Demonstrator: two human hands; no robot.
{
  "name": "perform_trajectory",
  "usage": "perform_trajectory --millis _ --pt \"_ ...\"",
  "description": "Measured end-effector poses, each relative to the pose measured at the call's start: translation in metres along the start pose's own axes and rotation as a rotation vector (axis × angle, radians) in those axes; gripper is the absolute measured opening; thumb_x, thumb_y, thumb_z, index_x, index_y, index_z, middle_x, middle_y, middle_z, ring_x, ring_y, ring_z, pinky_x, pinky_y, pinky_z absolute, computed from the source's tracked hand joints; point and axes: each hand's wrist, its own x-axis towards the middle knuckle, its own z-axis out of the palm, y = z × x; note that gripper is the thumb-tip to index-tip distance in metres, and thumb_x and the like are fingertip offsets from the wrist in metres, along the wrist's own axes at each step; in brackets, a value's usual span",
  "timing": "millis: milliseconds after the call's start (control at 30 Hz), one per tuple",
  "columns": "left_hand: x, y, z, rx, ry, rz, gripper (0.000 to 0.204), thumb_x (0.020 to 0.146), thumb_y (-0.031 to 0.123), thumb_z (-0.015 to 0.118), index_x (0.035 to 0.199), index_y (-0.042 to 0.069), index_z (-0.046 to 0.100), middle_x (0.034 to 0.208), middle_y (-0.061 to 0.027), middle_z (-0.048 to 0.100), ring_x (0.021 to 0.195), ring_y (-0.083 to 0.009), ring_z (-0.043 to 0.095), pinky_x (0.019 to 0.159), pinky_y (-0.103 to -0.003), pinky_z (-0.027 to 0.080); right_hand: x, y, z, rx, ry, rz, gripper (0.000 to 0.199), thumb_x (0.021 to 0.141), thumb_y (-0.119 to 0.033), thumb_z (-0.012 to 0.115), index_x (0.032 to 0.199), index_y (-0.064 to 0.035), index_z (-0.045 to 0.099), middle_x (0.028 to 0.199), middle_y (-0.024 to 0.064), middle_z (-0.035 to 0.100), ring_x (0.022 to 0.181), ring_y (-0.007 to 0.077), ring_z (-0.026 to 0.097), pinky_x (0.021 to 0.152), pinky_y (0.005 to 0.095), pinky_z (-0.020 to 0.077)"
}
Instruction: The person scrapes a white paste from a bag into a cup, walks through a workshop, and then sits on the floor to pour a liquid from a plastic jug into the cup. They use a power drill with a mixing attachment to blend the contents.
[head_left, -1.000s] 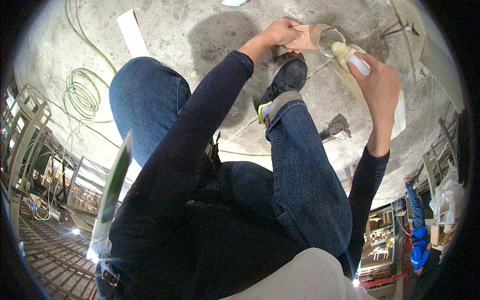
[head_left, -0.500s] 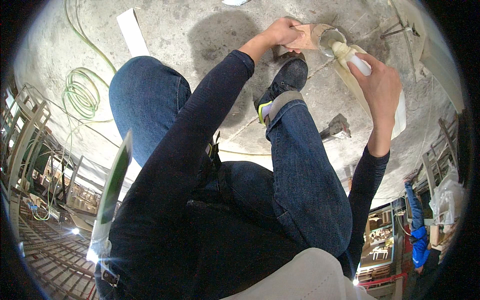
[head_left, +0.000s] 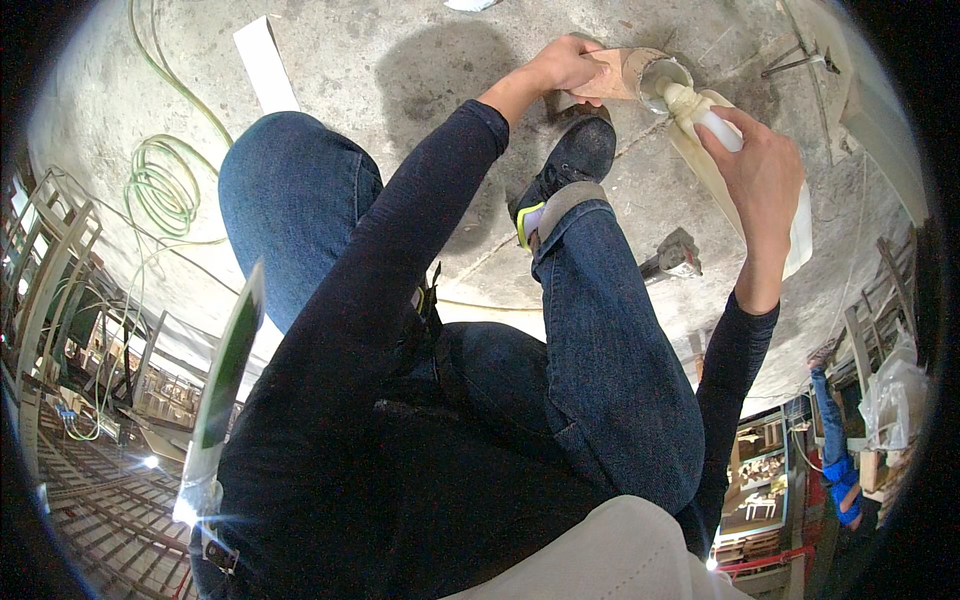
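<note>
My left hand [head_left: 565, 66] is closed on the tan side of an open round container [head_left: 622, 74], which lies tilted with its mouth to the right. My right hand [head_left: 757, 168] grips the white handle part of a large translucent plastic jug [head_left: 703, 162], tipped so that its neck is at the container's mouth. Thick cream-coloured stuff shows at the neck and inside the mouth; whether it is flowing I cannot tell. My right hand and forearm cover part of the jug.
A paintbrush-like tool [head_left: 678, 253] lies on the concrete floor [head_left: 330, 60] by my right leg. My dark shoe [head_left: 582, 150] is just below the container. At left are a coiled green hose [head_left: 165, 190] and a white board [head_left: 264, 65]. A co-worker in blue [head_left: 838, 470] is at far right.
Both my hands, the container and the jug stay nearly in place. At far right, the co-worker in blue has shifted posture a little, one arm now showing differently.
</note>
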Motion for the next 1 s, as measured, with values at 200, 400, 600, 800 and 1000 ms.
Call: perform_trajectory --millis 200,400,600,800,1000 --pt "-0.002 0.002 -0.001 -0.007 -0.009 -0.008 0.032 0.094 0.016 0.059 0.117 -0.006 0.056 0.094 -0.0168 0.069 0.073 -0.0249 0.072 0.055 -0.030 0.059 0.001 0.001 0.000 0.000 0.005 -0.015 0.032 0.078 -0.040 0.073 0.097 -0.0149 0.075 0.070 0.0152 0.067 0.068 0.0306 0.067 0.068 0.0387 0.0512" --pt "-0.003 0.001 -0.002 -0.023 -0.019 0.006 0.031 0.094 0.016 0.059 0.116 -0.005 0.056 0.095 -0.0162 0.069 0.074 -0.0242 0.072 0.059 -0.031 0.059 -0.001 0.001 0.000 -0.010 0.015 -0.020 0.032 0.078 -0.042 0.072 0.097 -0.0157 0.075 0.069 0.0143 0.067 0.067 0.0302 0.066 0.067 0.0386 0.0509" --pt "-0.001 -0.006 -0.003 -0.045 -0.075 0.058 0.030 0.095 0.017 0.058 0.116 -0.004 0.057 0.094 -0.0147 0.069 0.074 -0.0223 0.071 0.063 -0.030 0.057 -0.010 0.004 -0.001 -0.046 0.081 -0.035 0.031 0.078 -0.041 0.073 0.095 -0.0158 0.075 0.067 0.0130 0.066 0.066 0.0298 0.065 0.068 0.0378 0.0500" --pt "-0.018 0.004 0.010 -0.004 -0.036 0.078 0.034 0.095 0.019 0.059 0.120 -0.004 0.057 0.094 -0.0118 0.069 0.076 -0.0204 0.070 0.066 -0.029 0.057 -0.042 0.017 -0.019 0.054 0.143 0.021 0.030 0.075 -0.038 0.076 0.093 -0.0143 0.076 0.070 0.0090 0.066 0.073 0.0255 0.063 0.071 0.0354 0.0484" --pt "-0.040 0.036 0.055 -0.097 -0.095 0.158 0.026 0.094 0.012 0.058 0.113 -0.006 0.058 0.092 -0.0132 0.067 0.070 -0.0219 0.070 0.063 -0.031 0.058 -0.106 0.064 -0.036 0.163 0.304 0.084 0.028 0.074 -0.030 0.078 0.097 -0.0138 0.074 0.074 0.0051 0.065 0.077 0.0228 0.059 0.081 0.0356 0.0447"
